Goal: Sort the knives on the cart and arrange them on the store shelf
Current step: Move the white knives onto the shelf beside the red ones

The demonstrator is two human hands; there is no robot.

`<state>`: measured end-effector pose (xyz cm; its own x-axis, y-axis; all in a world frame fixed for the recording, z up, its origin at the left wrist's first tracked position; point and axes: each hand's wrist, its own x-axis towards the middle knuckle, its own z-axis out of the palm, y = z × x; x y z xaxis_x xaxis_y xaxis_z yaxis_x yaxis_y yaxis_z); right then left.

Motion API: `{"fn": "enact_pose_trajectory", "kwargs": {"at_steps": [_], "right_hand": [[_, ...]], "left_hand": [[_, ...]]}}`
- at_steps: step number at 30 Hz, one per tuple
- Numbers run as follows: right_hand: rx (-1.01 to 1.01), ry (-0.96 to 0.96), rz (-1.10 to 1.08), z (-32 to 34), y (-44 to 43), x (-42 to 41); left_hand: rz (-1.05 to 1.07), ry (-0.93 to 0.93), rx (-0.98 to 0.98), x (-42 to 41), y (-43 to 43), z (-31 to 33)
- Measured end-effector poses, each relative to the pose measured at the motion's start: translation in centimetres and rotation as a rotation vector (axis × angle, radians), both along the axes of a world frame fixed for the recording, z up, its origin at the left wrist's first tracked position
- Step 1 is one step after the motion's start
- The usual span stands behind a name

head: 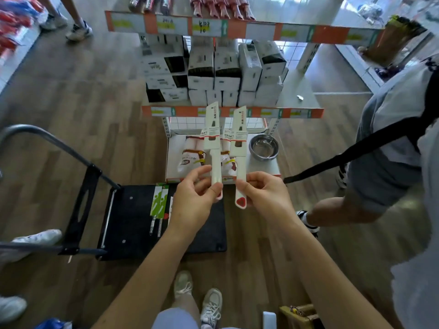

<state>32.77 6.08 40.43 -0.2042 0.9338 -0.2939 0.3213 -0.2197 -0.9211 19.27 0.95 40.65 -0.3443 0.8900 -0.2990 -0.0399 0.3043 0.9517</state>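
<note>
My left hand (194, 198) pinches the handle of a white packaged knife (212, 136), blade end pointing up toward the shelves. Beside it, my right hand (266, 195) pinches a second white knife (238, 138) with a red mark at its handle end. The two knives stand side by side, a little apart, above the bottom shelf (263, 166). On that shelf lie several white packaged knives (190, 157). Two knives in green-and-white sleeves (159, 205) rest on the black cart deck (133, 222) at the lower left.
A steel bowl (263, 146) sits on the bottom shelf's right side. White and black boxes (213, 72) fill the middle shelf. The cart handle (47, 143) rises at the left. A person (392, 129) stands close on the right; other people's feet (78, 29) show far left.
</note>
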Motion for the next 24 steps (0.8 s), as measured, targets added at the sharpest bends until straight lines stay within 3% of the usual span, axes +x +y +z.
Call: {"fn": "enact_pose_trajectory", "kwargs": {"at_steps": [24], "right_hand": [[0.14, -0.031, -0.086, 5.1, 17.5, -5.9]], "left_hand": [[-0.11, 0.016, 0.148, -6.4, 19.2, 4.6]]}}
